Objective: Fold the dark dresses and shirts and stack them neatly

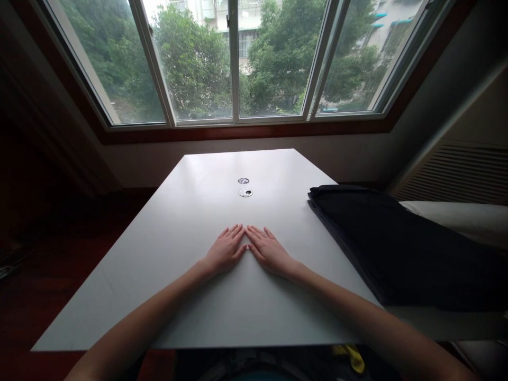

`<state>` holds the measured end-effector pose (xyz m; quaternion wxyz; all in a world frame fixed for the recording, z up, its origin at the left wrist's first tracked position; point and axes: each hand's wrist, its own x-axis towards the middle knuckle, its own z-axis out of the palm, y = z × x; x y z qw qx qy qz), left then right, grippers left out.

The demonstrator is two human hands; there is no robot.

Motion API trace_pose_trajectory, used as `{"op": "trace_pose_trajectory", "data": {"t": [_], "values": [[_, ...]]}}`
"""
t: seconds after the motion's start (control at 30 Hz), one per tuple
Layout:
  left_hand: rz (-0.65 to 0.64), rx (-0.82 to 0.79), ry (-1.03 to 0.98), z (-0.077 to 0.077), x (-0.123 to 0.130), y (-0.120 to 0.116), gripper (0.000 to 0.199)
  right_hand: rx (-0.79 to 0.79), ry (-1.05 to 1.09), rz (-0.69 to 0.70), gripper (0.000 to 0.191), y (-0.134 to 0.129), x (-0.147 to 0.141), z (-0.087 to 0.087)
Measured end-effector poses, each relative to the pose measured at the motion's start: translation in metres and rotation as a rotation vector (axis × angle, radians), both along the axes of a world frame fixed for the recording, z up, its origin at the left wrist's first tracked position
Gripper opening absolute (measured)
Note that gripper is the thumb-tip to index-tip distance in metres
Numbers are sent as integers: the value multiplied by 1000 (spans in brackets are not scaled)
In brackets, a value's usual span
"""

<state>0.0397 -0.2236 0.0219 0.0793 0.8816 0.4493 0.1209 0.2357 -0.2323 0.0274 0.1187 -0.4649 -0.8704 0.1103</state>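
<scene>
Fig. 1. Left hand and right hand resting palm-down on a white counter, seen from my head camera.
The fingers lie flat and slightly apart, clamped on nothing, the two sets of fingertips just beside each other on the smooth surface. Ahead sit two round metal grommets. At right, a dark folded cloth runs out of my view. Below the counter edge, a yellow object is too cut off to make out.
</scene>
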Motion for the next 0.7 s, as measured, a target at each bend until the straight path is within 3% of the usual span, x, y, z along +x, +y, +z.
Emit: {"op": "trace_pose_trajectory", "data": {"t": [0.7], "values": [[-20, 6, -20, 5, -1, -2, 54, 21, 22, 9, 56, 2, 1, -1]]}}
